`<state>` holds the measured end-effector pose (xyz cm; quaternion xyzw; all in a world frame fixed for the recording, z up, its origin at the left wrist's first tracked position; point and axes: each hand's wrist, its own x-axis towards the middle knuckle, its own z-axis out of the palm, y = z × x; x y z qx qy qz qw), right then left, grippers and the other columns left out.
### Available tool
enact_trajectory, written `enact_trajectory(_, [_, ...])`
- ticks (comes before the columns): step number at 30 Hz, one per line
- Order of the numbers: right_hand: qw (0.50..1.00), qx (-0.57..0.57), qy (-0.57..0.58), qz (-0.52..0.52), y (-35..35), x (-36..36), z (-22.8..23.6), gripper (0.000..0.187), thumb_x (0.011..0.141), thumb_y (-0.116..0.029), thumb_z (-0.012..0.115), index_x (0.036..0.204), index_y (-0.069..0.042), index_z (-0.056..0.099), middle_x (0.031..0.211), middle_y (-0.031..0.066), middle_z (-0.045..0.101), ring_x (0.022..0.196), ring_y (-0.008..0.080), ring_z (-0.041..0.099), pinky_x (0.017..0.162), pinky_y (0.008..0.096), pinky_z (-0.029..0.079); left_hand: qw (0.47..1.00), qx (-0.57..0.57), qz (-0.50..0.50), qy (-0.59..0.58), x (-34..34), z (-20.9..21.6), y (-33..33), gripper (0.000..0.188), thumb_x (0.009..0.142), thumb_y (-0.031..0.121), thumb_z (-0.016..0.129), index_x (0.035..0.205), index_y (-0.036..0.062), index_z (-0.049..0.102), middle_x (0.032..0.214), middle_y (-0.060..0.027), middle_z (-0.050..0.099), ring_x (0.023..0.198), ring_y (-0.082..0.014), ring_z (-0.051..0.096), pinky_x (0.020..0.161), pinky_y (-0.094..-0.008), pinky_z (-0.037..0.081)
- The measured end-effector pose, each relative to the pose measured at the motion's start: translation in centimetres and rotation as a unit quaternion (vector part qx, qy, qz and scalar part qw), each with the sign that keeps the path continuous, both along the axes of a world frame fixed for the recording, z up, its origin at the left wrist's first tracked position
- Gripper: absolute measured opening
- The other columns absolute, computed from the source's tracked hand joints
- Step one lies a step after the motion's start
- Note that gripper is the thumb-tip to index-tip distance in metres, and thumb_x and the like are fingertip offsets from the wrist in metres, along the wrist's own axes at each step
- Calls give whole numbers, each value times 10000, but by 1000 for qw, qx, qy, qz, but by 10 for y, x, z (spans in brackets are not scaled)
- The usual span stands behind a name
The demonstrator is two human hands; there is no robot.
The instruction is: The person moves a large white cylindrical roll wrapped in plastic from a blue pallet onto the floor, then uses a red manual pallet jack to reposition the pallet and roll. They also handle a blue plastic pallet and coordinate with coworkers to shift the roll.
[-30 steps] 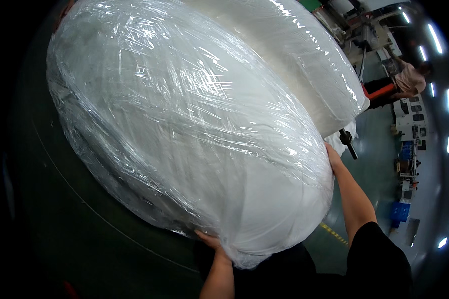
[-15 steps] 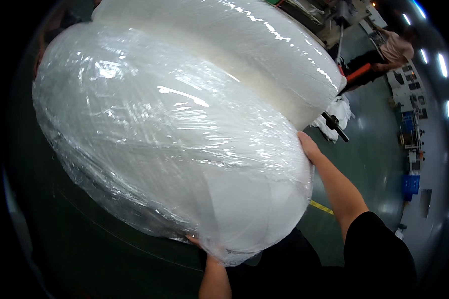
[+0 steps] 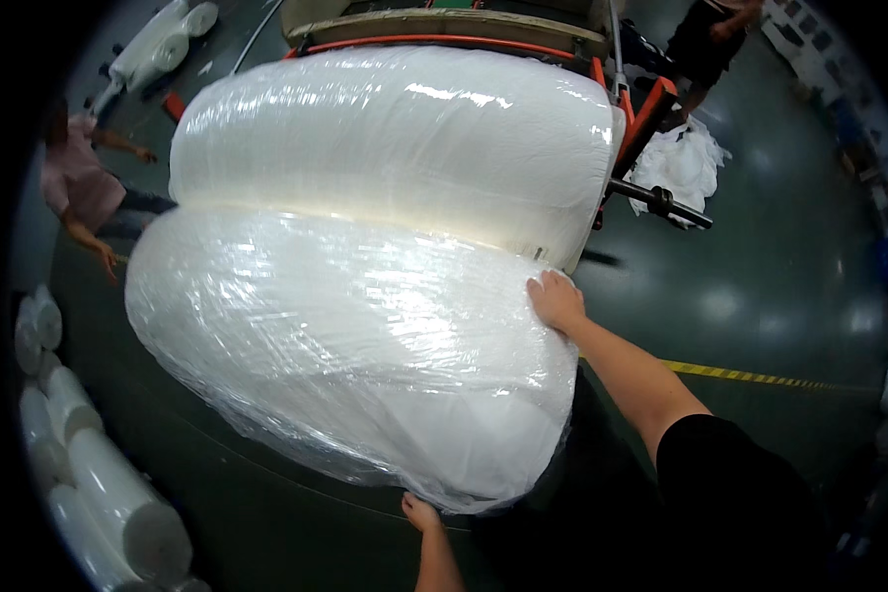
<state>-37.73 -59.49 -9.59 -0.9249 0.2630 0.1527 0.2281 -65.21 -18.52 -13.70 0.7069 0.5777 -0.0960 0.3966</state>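
Observation:
A large white roll [image 3: 345, 335] wrapped in shiny clear film lies in front of me, slanting from far left to near right. My right hand [image 3: 557, 299] rests on top of its right end, fingers laid over the film. My left hand [image 3: 420, 512] is low at the roll's near edge, with fingers curled against the loose plastic film [image 3: 434, 493]; the fingertips are partly hidden. Close behind lies a second white roll [image 3: 395, 138], touching the first along its length. From its right end sticks out a dark metal shaft [image 3: 681, 209].
An orange-framed machine [image 3: 444, 41] stands behind the rolls. At the left a co-worker [image 3: 94, 192] reaches toward the wrapped roll's far end; another person [image 3: 710, 44] stands far right by a white heap [image 3: 686, 163]. More rolls [image 3: 118, 493] lie at left. Striped tape [image 3: 735, 372] crosses the floor.
My view has turned, and the rolls now appear more level and lower. My right hand sits further over the roll's top. The left hand shows more clearly below the near edge.

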Motion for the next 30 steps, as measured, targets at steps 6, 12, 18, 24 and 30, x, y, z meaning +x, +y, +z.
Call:
enact_trajectory(6, [999, 37, 15, 5, -3, 0, 3, 537, 868, -431, 371, 1225, -32, 417, 1325, 164, 362, 1224, 296, 332, 998, 454, 245, 980, 134, -139, 51, 10, 63, -52, 530, 876, 371, 419, 1190, -55, 439, 1153, -259, 481, 1078, -374, 450, 927, -405, 347])
enact_trajectory(12, [988, 121, 41, 91, -41, -13, 6, 532, 864, -425, 369, 1222, -35, 427, 1296, 192, 391, 1208, 315, 359, 983, 444, 289, 972, 152, -174, -49, 8, 61, -117, 411, 870, 270, 454, 1132, -46, 481, 1099, -204, 529, 1019, -350, 500, 882, -396, 393])
enact_trajectory(18, [958, 182, 183, 127, -139, -62, 12, 498, 818, -399, 417, 1126, -21, 517, 1184, 205, 498, 1094, 350, 473, 923, 416, 374, 911, 281, -302, -12, 46, 101, -207, 361, 837, 224, 524, 1117, -2, 496, 1136, -143, 519, 1046, -272, 499, 886, -372, 397])
enact_trajectory(24, [955, 106, 212, 176, -250, -167, 11, 477, 786, -373, 461, 968, 47, 593, 1049, 255, 555, 1003, 389, 515, 883, 421, 402, 735, 349, -580, -45, 36, 106, -218, 407, 835, 245, 505, 1160, 1, 472, 1204, -170, 470, 1146, -310, 411, 970, -416, 303])
enact_trajectory(30, [927, 53, 337, 155, -281, -259, 9, 507, 789, -407, 426, 1025, 9, 597, 1126, 231, 528, 1067, 375, 484, 905, 389, 392, 796, 178, -565, -124, -31, 76, -209, 352, 842, 254, 478, 1088, 9, 533, 1112, -175, 535, 1059, -314, 484, 918, -416, 355])
